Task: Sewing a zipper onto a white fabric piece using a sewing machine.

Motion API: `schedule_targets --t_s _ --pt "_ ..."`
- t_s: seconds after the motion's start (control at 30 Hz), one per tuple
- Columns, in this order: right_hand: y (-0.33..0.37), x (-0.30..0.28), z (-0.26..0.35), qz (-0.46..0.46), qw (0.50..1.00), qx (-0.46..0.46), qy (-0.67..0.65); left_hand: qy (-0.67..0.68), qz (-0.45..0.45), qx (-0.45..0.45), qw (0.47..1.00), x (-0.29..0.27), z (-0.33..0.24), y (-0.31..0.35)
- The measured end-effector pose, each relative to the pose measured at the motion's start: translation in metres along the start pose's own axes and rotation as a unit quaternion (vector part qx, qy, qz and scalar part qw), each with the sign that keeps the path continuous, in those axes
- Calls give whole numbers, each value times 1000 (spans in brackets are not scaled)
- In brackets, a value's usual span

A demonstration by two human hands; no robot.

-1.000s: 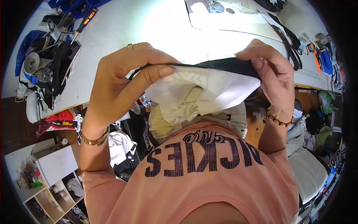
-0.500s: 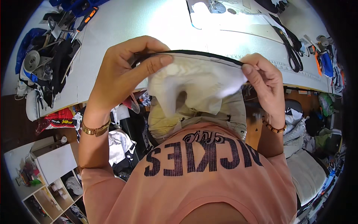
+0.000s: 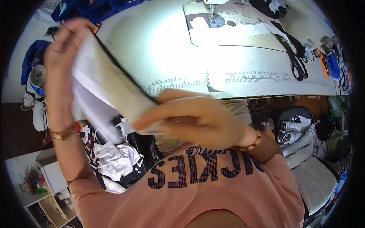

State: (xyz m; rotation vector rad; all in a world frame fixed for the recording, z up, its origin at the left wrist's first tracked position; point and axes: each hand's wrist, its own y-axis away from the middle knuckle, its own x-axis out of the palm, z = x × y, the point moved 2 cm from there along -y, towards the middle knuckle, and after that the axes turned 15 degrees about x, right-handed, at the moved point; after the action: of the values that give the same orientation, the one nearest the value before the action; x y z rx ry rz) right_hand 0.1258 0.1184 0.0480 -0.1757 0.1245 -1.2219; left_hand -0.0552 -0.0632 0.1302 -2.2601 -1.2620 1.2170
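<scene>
A white fabric piece (image 3: 104,72) with a black-bound edge is stretched slantwise between my two hands over the left part of the table. My left hand (image 3: 68,43), raised at the far left, is closed on the upper end of the bound edge. Lower down and nearer my body, my right hand (image 3: 201,117) pinches the other end; it is blurred by motion and its fingertips are partly behind the cloth. Below the bound edge, the loose part of the fabric hangs down, smeared by movement.
A sewing machine (image 3: 213,17) stands at the table's back, brightly lit. Printed ruler markings (image 3: 266,75) run along the table's front edge. Black scissors (image 3: 295,60) lie at the right. Blue bins (image 3: 81,11) sit back left, and white garments (image 3: 116,159) are heaped below the table at left.
Both hands have swung left with the fabric. The left hand rose, the right came across my front and lower, and the bound edge went from nearly level to steeply slanted.
</scene>
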Motion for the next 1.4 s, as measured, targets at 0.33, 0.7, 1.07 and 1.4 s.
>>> schedule_targets --t_s 0.33,0.7,1.07,1.4 --pt "22 -3 -8 -51 943 -25 -329 201 72 299 930 136 37 -95" --pt "119 -24 -60 -186 920 241 -247 -117 166 200 958 212 51 -52" --pt "112 -32 -62 -117 984 125 -41 -40 150 177 972 215 67 -49" --pt "122 -32 -63 -143 956 245 -69 -64 135 187 971 213 67 -46"
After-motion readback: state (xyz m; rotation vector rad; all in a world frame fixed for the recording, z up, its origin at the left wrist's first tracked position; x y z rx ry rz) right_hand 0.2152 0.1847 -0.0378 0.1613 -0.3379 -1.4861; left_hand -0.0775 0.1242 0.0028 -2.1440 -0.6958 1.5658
